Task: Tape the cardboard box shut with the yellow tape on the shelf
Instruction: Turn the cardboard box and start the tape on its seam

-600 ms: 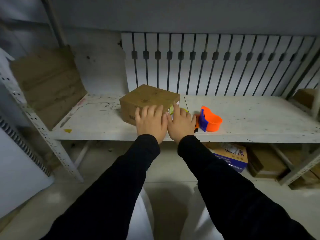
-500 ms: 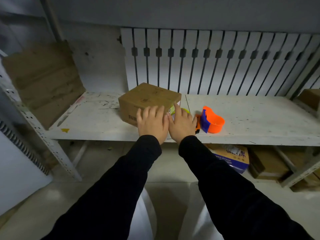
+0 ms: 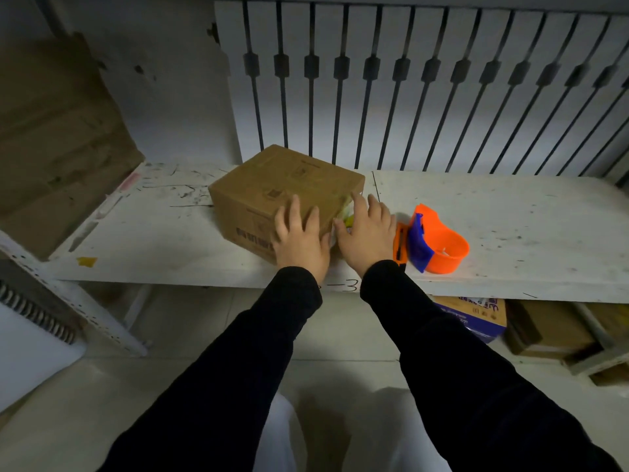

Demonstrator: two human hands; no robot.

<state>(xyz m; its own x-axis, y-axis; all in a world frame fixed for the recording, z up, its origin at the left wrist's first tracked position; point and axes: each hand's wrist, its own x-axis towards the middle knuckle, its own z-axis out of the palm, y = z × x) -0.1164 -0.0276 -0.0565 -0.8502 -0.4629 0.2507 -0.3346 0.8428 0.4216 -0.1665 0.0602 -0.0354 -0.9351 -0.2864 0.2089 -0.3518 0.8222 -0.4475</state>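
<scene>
A brown cardboard box [image 3: 286, 185] lies on the white shelf board [image 3: 493, 233], turned at an angle. My left hand [image 3: 301, 238] rests flat on the box's near right corner, fingers spread. My right hand [image 3: 366, 231] lies beside it against the box's right end, where a bit of yellow-green material [image 3: 347, 216] shows between the hands. What the right palm covers is hidden. An orange tape dispenser [image 3: 440, 243] with a blue blade guard sits on the shelf just right of my right hand.
A flattened cardboard sheet [image 3: 58, 131] leans at the shelf's left end. A white slatted panel [image 3: 425, 90] stands behind. Under the shelf on the floor are a blue-and-white carton [image 3: 473, 316] and brown boxes [image 3: 551, 330]. A yellow tape scrap [image 3: 86, 261] sticks near the front edge.
The camera has moved closer and tilted down. My hands have slid slightly apart on the box's near corner, and the right hand sits further to the right end.
</scene>
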